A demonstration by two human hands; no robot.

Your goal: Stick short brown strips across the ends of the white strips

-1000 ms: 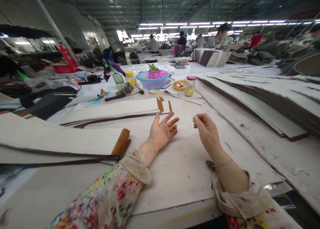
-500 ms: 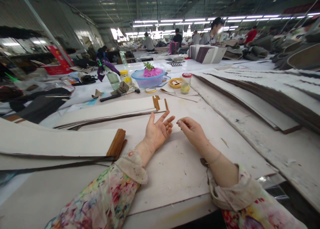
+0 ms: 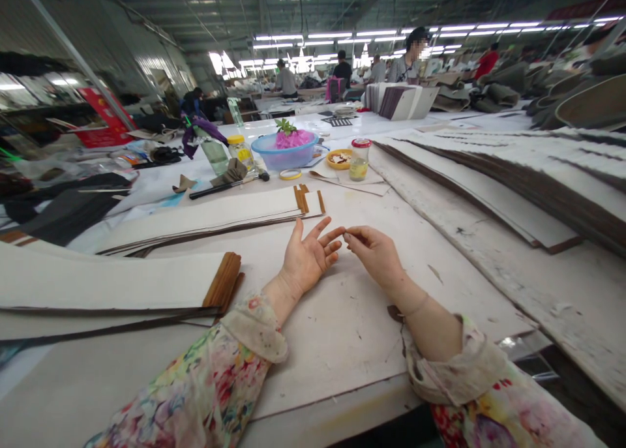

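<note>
1. A wide, pale-covered table (image 3: 337, 330) lies beneath both forearms.
2. A long stack of white sheets with dark brown edges (image 3: 479, 190) runs along its right side.
3. A pile of white strips with glossy brown ends (image 3: 122, 278) lies left of the left wrist, apart from it.
4. A slimmer pile of white, brown-tipped strips (image 3: 220, 213) sits just beyond the left hand.
5. A round, blue plastic basin (image 3: 283, 158) stands farther back, holding a bright pink bundle (image 3: 296, 139).
6. The bare left hand (image 3: 309, 259) is palm up, its grip loose, the palm bare.
7. The bare right hand (image 3: 379, 255) brings thumb and forefinger to a left fingertip; whether its grip encloses anything, I cannot tell.
8. A clear, red-lidded jar (image 3: 359, 161) stands beyond the hands.
</note>
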